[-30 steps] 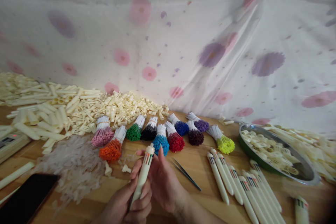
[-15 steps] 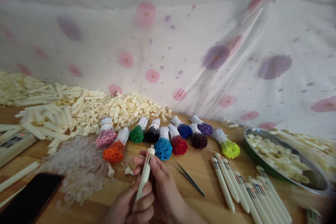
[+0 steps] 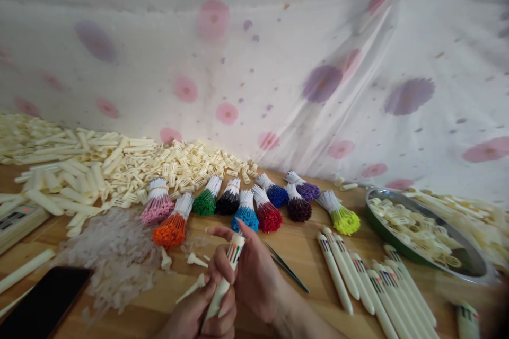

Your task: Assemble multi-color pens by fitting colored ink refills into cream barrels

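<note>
Table: lt-brown wood tabletop [image 3: 306, 249], grain seen btwn the parts.
Room: white sheet [image 3: 254, 63] w/ pink & purple flowers hung behind; folds gathered toward R.
Far L: cream plastic parts [image 3: 191, 164] heaped at foot of sheet; clear bits [image 3: 115, 259] piled nearer, phone [image 3: 45, 299] laid flat beside them.
Mid: 10 colour-tipped bundles [image 3: 268, 214] set out past the hands; dark tweezers [image 3: 292, 273] laid just R of the R wrist.
R side: white pens [image 3: 335, 275] laid side by side, approx parallel; metal-rimmed dish [image 3: 465, 259] part-filled w/ slotted cream pcs.
Held pen: white multi-colour pen [image 3: 220, 296] held off-ctr L, low, btwn both hands, in front of the light-blue bundle.
Axis: long axis slanted, lower L to upper R; end w/ colour sliders pointed up & away, sliders turned to camera; other end hidden in the grip.
L hand [image 3: 217, 304]: fingers curled & closed round barrel.
R hand [image 3: 260, 280]: thumb raised, forefinger stretched behind pen, the two spread; contact w/ pen can't be told.
</note>
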{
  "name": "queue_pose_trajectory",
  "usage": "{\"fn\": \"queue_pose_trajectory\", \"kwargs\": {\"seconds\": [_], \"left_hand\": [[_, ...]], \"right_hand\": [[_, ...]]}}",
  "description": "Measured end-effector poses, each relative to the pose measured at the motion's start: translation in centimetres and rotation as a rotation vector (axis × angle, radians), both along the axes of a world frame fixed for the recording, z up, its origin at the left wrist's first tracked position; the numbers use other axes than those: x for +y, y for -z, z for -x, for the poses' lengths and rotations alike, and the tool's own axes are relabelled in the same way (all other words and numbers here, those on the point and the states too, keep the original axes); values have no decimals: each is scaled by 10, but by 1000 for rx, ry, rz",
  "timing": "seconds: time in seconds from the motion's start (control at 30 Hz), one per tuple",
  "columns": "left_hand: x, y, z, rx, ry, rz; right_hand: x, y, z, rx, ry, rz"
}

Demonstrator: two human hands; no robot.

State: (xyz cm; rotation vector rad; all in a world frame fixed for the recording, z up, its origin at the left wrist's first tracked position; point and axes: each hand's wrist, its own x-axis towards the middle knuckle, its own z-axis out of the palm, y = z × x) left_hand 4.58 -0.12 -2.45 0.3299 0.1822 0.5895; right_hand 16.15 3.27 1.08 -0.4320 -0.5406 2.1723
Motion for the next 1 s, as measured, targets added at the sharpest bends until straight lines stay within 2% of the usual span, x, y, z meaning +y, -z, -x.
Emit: {"fn": "queue_pose_trajectory", "kwargs": {"seconds": [0.3,0.47,0.6,0.73,0.87,0.9,1.0], "left_hand": [[3,-5,8,24,1,65],[4,-6,16,47,4,97],[5,-7,18,115,7,92],[8,-8,19,229,47,94],[10,-11,23,429,117,115],[10,-13,24,460,120,114],[9,-22,26,587,77,55]], "right_hand": [[1,-1,0,-65,4,-54],[14,-1,-16,-309,286,-289],[21,-4,-31,-636,353,-525],[23,-13,-46,-840,309,-714],[25,-15,-57,-1211,164,-1076],[25,-13,-57,-1259,146,-1108],[23,-7,-52,-1282,140,-1070]]}}
